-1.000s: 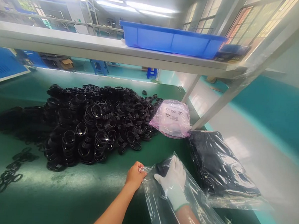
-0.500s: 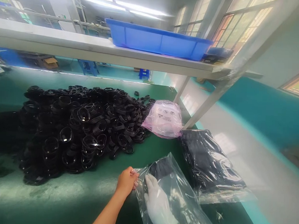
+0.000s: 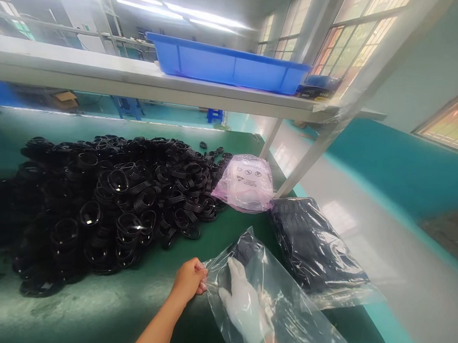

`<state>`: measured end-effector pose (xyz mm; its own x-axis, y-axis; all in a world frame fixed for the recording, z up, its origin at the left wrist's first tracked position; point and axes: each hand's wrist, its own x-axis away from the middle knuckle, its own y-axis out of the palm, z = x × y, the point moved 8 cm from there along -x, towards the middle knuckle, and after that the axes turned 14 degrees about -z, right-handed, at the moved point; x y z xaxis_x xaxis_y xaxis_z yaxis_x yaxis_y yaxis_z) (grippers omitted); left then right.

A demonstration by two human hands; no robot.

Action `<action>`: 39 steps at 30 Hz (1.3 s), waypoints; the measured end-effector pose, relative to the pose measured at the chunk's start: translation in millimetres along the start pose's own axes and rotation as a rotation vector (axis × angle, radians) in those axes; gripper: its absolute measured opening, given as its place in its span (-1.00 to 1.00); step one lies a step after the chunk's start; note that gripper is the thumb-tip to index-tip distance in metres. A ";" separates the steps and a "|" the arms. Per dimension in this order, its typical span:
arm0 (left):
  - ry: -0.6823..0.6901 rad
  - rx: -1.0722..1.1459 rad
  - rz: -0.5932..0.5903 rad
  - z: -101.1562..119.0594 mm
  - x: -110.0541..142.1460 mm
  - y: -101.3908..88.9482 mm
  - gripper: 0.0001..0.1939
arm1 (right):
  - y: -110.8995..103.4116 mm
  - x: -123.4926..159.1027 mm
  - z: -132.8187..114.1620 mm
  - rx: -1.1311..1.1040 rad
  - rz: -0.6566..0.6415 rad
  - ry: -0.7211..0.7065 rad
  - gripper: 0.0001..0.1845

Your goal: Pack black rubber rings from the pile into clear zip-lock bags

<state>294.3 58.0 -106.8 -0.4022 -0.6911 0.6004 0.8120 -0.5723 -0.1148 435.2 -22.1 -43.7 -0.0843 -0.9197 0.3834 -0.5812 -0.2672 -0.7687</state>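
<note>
My bare left hand (image 3: 188, 281) is closed in a pinch on the edge of a clear plastic bag (image 3: 283, 310) lying on the green table (image 3: 102, 308). My right hand (image 3: 242, 304), in a white glove, is inside the bag with its fingers stretched toward a dark bundle of black rings (image 3: 244, 250) at the bag's far end. A big heap of black rubber rings (image 3: 112, 196) lies to the left of both hands.
A filled clear bag of black rings (image 3: 317, 248) lies right of my hands. A pink plastic bag (image 3: 246, 182) rests beside the heap. Overhead, a white shelf (image 3: 141, 82) carries a blue tub (image 3: 227, 66). A slanted shelf post (image 3: 314, 150) stands behind.
My gloved right hand has slid back a little inside the bag, away from the dark bundle. The left hand keeps its pinch on the bag's edge. The camera has turned right.
</note>
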 end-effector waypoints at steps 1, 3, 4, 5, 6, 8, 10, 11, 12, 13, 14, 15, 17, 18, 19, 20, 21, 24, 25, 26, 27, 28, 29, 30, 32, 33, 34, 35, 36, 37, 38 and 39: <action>-0.004 -0.002 -0.011 0.2 -0.3 0.3 -0.84 | 0.7 0.1 -1.5 0.008 -0.008 -0.014 -0.65; -0.011 -0.015 -0.030 1.0 -0.8 0.8 -0.86 | 3.3 -2.7 -5.4 0.024 -0.025 -0.046 -0.66; -0.015 -0.029 -0.035 1.7 -1.0 0.9 -0.86 | 4.6 -5.6 -7.3 0.031 -0.031 -0.057 -0.67; -0.019 -0.046 -0.038 2.4 -1.2 0.7 -0.87 | 5.5 -9.1 -8.9 0.037 -0.035 -0.065 -0.67; -0.023 -0.065 -0.038 2.9 -1.6 0.3 -0.88 | 5.9 -12.7 -10.0 0.042 -0.036 -0.068 -0.67; -0.029 -0.104 -0.035 3.5 -3.0 -0.6 -0.88 | 5.0 -18.1 -10.1 0.050 -0.030 -0.063 -0.66; -0.026 -0.135 -0.034 3.8 -5.1 -1.8 -0.87 | 2.5 -18.2 -7.6 0.057 -0.015 -0.044 -0.65; -0.021 -0.140 -0.032 3.9 -6.1 -2.6 -0.86 | 1.2 -15.8 -5.7 0.059 -0.006 -0.033 -0.66; -0.015 -0.136 -0.026 4.0 -7.0 -3.9 -0.85 | 0.0 -12.3 -3.7 0.061 0.004 -0.021 -0.66; -0.009 -0.127 -0.021 4.3 -7.7 -5.2 -0.84 | -1.1 -8.0 -1.9 0.062 0.014 -0.009 -0.67; -0.005 -0.116 -0.019 4.7 -8.4 -6.3 -0.83 | -1.9 -3.7 -0.3 0.062 0.024 0.003 -0.67; -0.001 -0.107 -0.023 5.7 -9.0 -7.0 -0.82 | -2.4 0.2 0.7 0.063 0.030 0.012 -0.67; 0.007 -0.115 -0.040 9.8 -10.6 -7.2 -0.83 | -3.8 6.0 2.3 0.060 0.050 0.028 -0.63; 0.009 -0.133 -0.047 12.4 -11.8 -7.3 -0.83 | -4.8 7.8 3.1 0.052 0.066 0.037 -0.59; 0.006 -0.157 -0.048 14.9 -13.2 -7.7 -0.84 | -5.8 9.1 4.0 0.038 0.085 0.045 -0.56; -0.002 -0.182 -0.043 17.0 -14.8 -8.5 -0.85 | -6.3 9.9 4.6 0.019 0.102 0.046 -0.53; -0.012 -0.205 -0.036 18.8 -16.5 -9.5 -0.85 | -6.4 10.3 4.7 -0.006 0.118 0.041 -0.51; -0.040 -0.249 -0.027 22.7 -18.9 -13.9 -0.85 | -3.1 9.4 0.5 -0.074 0.137 -0.015 -0.54; -0.051 -0.260 -0.031 24.4 -17.6 -16.1 -0.85 | -1.6 8.6 -1.7 -0.088 0.137 -0.035 -0.55; -0.064 -0.268 -0.041 26.6 -14.7 -18.6 -0.84 | -0.4 7.4 -3.7 -0.098 0.135 -0.051 -0.56; -0.076 -0.296 -0.039 30.8 -10.2 -22.4 -0.83 | 0.4 6.0 -4.9 -0.106 0.132 -0.062 -0.57; -0.087 -0.356 -0.008 37.8 -4.2 -28.2 -0.82 | 1.0 4.1 -5.6 -0.112 0.123 -0.075 -0.57; -0.089 -0.448 0.051 48.5 2.6 -35.0 -0.80 | 0.9 1.9 -4.9 -0.120 0.116 -0.086 -0.58; -0.076 -0.563 0.125 63.1 9.2 -40.7 -0.79 | 0.0 -0.4 -1.9 -0.134 0.116 -0.087 -0.59; 0.019 -0.786 0.241 99.3 16.8 -39.9 -0.81 | -4.9 -4.9 12.3 -0.176 0.160 -0.045 -0.61; 0.093 -0.853 0.257 116.7 15.6 -32.2 -0.84 | -8.7 -6.6 22.8 -0.198 0.209 -0.001 -0.60; 0.169 -0.876 0.235 131.2 10.4 -20.6 -0.85 | -12.5 -7.8 34.3 -0.215 0.269 0.051 -0.59; 0.236 -0.874 0.196 142.8 1.9 -7.0 -0.85 | -15.9 -9.1 44.9 -0.221 0.327 0.101 -0.58; 0.284 -0.858 0.155 151.4 -9.2 6.7 -0.85 | -18.4 -10.9 53.7 -0.216 0.375 0.142 -0.57; 0.310 -0.837 0.120 157.2 -22.2 19.8 -0.85 | -20.3 -13.3 60.6 -0.202 0.410 0.177 -0.55; 0.320 -0.818 0.087 160.7 -36.4 32.0 -0.84 | -21.6 -16.4 65.7 -0.187 0.430 0.208 -0.53; 0.319 -0.804 0.057 162.7 -50.8 43.1 -0.82 | -22.8 -19.8 69.7 -0.175 0.438 0.237 -0.51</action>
<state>418.5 140.2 -13.4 -0.5673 -0.7503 0.3394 0.3381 -0.5880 -0.7348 506.6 -17.9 -69.4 -0.5184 -0.8389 0.1660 -0.5754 0.1986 -0.7934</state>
